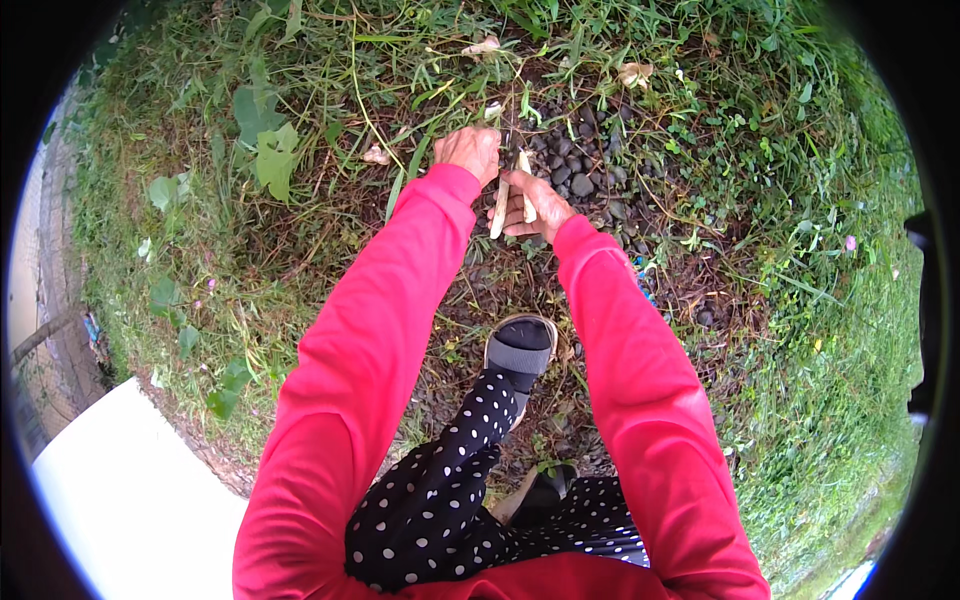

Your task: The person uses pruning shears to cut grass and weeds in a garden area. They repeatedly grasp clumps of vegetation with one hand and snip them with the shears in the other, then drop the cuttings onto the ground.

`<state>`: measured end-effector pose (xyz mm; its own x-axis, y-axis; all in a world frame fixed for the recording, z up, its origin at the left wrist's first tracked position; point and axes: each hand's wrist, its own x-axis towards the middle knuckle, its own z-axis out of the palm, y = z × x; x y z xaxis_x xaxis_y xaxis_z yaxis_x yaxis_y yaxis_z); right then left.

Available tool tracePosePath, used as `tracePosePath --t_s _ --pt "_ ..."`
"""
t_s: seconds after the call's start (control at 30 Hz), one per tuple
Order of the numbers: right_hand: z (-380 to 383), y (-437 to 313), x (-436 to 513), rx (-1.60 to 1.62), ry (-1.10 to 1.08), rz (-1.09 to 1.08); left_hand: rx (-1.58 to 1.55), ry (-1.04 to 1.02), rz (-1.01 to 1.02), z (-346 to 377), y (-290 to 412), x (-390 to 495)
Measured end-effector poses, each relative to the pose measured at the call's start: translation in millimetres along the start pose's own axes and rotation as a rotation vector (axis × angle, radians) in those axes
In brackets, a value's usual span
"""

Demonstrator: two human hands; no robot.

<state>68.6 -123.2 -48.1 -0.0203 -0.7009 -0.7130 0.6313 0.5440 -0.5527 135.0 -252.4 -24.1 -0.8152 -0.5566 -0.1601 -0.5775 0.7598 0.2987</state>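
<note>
My right hand (541,204) is curled around pale, slender stalk-like pieces, with its palm partly in view. One pale piece (499,213) points down towards my feet; another pale piece (528,196) lies beside it, between my fingers and palm. Close by on the left is my left hand (469,152), its back to the camera and its fingers bent over the ground. Whether it grips anything is hidden. A thin dark upright thing (513,139) shows between the hands, too small to name. Just beyond my right hand are dark rounded stones (564,159) in the soil.
Grass and weeds (787,187) surround the bare patch. Pale mushroom-like pieces (636,73) lie among them. My sandalled foot (519,346) is below the hands. A bright white surface (142,487) is at lower left, near a wire fence (56,352).
</note>
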Motion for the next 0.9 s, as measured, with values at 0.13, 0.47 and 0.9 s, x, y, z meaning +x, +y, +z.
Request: tracePosePath --t_s 0.13,0.47,0.9 --pt "-3 -8 7 -0.015 0.089 -0.015 -0.010 0.036 -0.022 5 -2 -5" --pt "5 53 -39 0.057 -0.172 0.023 0.017 0.081 -0.159 -11 -50 -11" --pt "5 18 -25 -0.014 -0.068 0.062 -0.024 0.006 -0.016 -3 -30 -24"
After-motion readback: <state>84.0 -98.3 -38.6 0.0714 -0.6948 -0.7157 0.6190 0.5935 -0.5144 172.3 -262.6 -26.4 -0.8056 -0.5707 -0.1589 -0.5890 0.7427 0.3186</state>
